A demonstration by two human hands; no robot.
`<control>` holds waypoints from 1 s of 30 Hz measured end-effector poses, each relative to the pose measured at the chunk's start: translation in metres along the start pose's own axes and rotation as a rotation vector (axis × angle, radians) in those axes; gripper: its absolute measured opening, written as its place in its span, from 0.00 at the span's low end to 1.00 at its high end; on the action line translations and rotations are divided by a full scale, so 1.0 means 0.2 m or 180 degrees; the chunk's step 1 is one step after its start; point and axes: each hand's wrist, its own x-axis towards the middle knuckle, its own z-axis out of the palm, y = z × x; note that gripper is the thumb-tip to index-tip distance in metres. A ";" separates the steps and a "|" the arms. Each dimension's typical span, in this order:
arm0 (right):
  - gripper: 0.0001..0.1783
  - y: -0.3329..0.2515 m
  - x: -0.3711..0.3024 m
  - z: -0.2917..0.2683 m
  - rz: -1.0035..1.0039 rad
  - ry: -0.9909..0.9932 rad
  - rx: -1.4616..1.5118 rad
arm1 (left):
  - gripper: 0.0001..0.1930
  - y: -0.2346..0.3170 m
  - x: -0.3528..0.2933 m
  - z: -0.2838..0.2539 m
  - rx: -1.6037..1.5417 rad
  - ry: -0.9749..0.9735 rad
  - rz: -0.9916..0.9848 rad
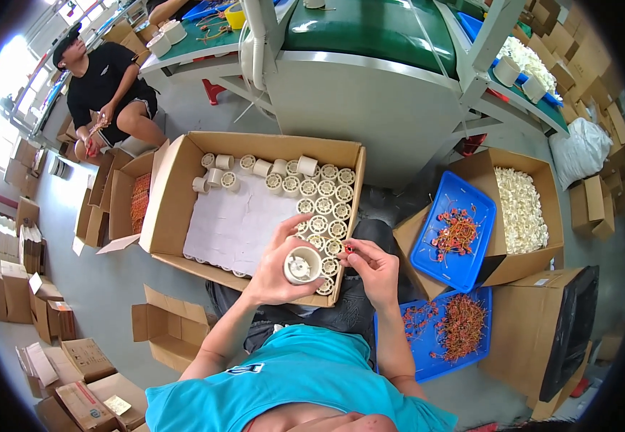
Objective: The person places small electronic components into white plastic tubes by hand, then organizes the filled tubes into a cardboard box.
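Note:
My left hand (270, 272) is wrapped round a white plastic cylindrical housing (302, 265), its open end facing up and molded ribs showing inside. Just to the right, my right hand (374, 272) pinches a small red part (348, 248) between thumb and fingertips; its finer shape is too small to tell. Both hands are over the near right part of a large cardboard box (165, 194) in front of me. Similar white housings (325, 189) stand in rows along the box's right side, with several scattered along its far side. A pale sheet (237, 219) lies beneath them.
To my right, a blue tray (465, 189) of red-orange wired parts leans on a carton of small white pieces (521, 209). A second blue tray (414, 363) sits nearer. A green-belted machine (370, 36) stands ahead. Another person (107, 83) sits at far left beside cartons.

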 end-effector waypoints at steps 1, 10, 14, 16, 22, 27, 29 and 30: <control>0.14 -0.01 -0.01 0.01 0.0045 -0.0133 0.0120 | 0.22 0.01 0.02 -0.01 0.0426 -0.0066 0.0315; 0.13 0.06 -0.03 -0.02 -0.0701 0.0221 -0.1541 | 0.22 -0.06 -0.08 0.01 -0.0461 -0.1238 -0.0643; 0.12 0.09 -0.03 -0.01 -0.0721 0.0238 -0.1442 | 0.25 0.01 -0.10 0.06 -0.0312 -0.1576 -0.0471; 0.11 0.06 -0.02 0.00 -0.0480 0.0423 -0.0655 | 0.24 -0.07 -0.12 0.08 -0.0397 -0.1537 -0.0686; 0.10 0.06 0.00 -0.04 -0.0438 0.0450 -0.0512 | 0.26 -0.18 -0.11 0.11 0.0102 -0.0248 0.0187; 0.11 -0.17 -0.01 -0.02 -0.1180 0.0771 -0.1094 | 0.24 -0.32 -0.12 0.17 0.0205 0.0670 -0.0111; 0.11 -0.25 -0.05 0.01 -0.1325 0.0748 -0.1361 | 0.27 -0.34 -0.10 0.18 0.0475 0.0942 0.0149; 0.11 -0.27 -0.07 0.05 -0.1508 0.0624 -0.1546 | 0.29 -0.34 -0.10 0.18 0.0549 0.0977 0.0243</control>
